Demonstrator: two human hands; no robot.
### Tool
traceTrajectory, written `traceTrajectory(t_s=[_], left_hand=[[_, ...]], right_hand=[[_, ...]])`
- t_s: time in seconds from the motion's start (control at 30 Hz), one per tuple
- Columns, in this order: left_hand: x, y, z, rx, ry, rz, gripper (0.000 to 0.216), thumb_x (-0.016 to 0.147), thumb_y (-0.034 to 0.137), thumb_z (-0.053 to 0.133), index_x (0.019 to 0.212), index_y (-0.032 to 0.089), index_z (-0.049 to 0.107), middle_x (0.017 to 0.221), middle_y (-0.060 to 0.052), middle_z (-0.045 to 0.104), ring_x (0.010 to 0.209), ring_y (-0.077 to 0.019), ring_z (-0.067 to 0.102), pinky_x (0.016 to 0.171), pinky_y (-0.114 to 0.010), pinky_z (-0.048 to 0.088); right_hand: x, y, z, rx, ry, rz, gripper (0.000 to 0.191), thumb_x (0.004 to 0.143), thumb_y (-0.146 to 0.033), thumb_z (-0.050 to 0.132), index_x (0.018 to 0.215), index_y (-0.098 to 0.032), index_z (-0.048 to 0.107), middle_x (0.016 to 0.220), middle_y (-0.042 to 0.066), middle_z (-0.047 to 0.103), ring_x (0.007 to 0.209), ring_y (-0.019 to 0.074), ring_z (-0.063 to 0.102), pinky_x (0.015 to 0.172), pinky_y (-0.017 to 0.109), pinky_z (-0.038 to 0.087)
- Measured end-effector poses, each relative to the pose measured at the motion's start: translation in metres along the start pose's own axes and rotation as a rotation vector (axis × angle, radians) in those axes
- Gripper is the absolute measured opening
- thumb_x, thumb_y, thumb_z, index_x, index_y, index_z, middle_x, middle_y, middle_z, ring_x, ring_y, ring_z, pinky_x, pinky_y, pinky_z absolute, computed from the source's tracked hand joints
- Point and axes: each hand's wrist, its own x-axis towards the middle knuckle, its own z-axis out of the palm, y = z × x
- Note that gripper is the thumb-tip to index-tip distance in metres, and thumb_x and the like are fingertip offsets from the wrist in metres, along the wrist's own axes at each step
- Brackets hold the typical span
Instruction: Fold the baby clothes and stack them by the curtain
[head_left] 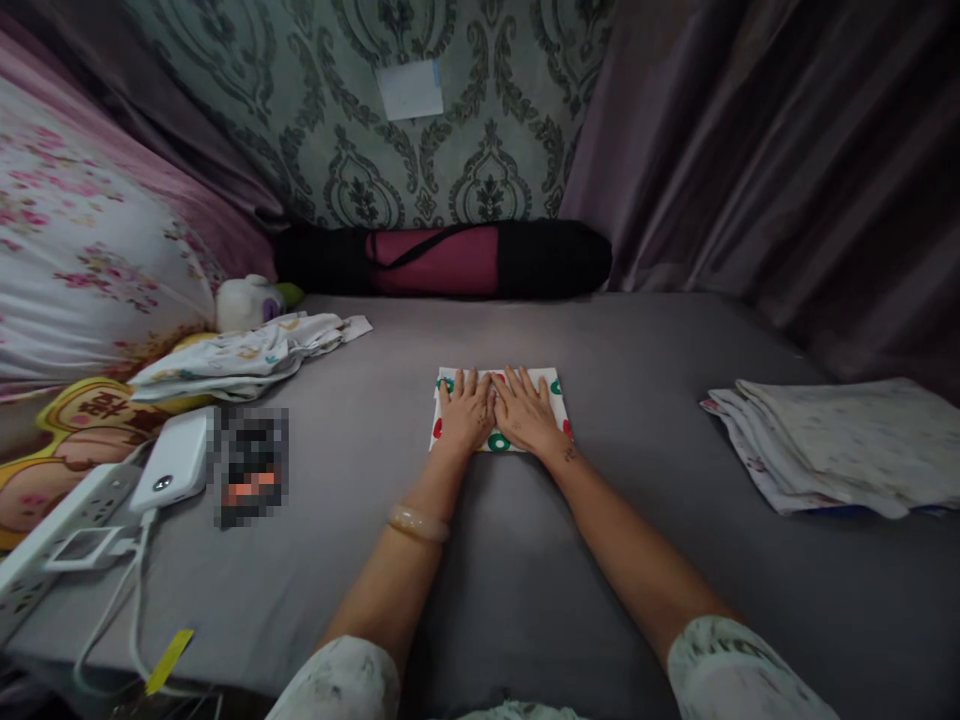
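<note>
A small folded cloth (498, 442), white with red and green round prints, lies flat in the middle of the grey sheet. My left hand (466, 410) rests flat on its left half, fingers spread and pointing away from me. Beside it, my right hand (523, 412) presses flat on the right half, fingers also spread. The two hands touch or nearly touch at the thumbs. Much of the cloth is hidden beneath them. A pale bangle (417, 523) sits on my left forearm.
Folded cloths (847, 440) lie stacked at the right. To the left are a crumpled white cloth (255, 355), a power bank (176, 458), a power strip (67, 525) with cables, and a pixelated item (251, 465). A long black and red bag (435, 260) lies along the wall.
</note>
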Motion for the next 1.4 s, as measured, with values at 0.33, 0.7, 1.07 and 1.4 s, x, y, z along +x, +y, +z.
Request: traceTrajectory(t_s=[0.33, 0.7, 1.07, 1.4], left_hand=[[0.002, 0.000, -0.005, 0.028, -0.065, -0.029, 0.051, 0.099, 0.038, 0.025, 0.142, 0.020, 0.045, 0.151, -0.009, 0.040, 0.142, -0.0306, 0.029, 0.116, -0.055, 0.018], [0.002, -0.006, 0.001, 0.074, -0.056, -0.108, 0.059, 0.099, 0.044, 0.022, 0.145, 0.012, 0.040, 0.153, -0.017, 0.035, 0.143, -0.0333, 0.027, 0.116, -0.053, 0.017], [-0.003, -0.019, 0.003, 0.024, -0.012, -0.224, 0.061, 0.098, 0.042, 0.023, 0.147, 0.009, 0.036, 0.153, -0.016, 0.035, 0.143, -0.0315, 0.026, 0.117, -0.052, 0.016], [0.004, -0.026, -0.017, -0.343, -0.037, -0.339, 0.051, 0.097, 0.038, 0.026, 0.138, 0.016, 0.047, 0.151, -0.013, 0.040, 0.144, -0.0317, 0.024, 0.115, -0.058, 0.014]], right_hand=[[0.004, 0.001, -0.001, 0.023, -0.043, 0.042, 0.052, 0.099, -0.032, 0.025, 0.148, -0.021, 0.036, 0.156, 0.008, 0.031, 0.144, 0.0287, 0.023, 0.115, 0.054, 0.012], [0.001, 0.014, 0.006, 0.009, 0.014, 0.119, 0.058, 0.098, -0.036, 0.023, 0.148, -0.007, 0.035, 0.156, 0.013, 0.029, 0.145, 0.0271, 0.020, 0.117, 0.049, 0.011], [0.002, 0.034, 0.006, 0.003, 0.024, 0.270, 0.062, 0.098, -0.038, 0.021, 0.148, -0.001, 0.031, 0.155, 0.017, 0.029, 0.144, 0.0285, 0.021, 0.117, 0.045, 0.015], [0.002, 0.023, -0.007, 0.001, 0.035, 0.262, 0.061, 0.099, -0.039, 0.022, 0.146, -0.004, 0.035, 0.154, 0.019, 0.030, 0.144, 0.0311, 0.021, 0.116, 0.053, 0.012]])
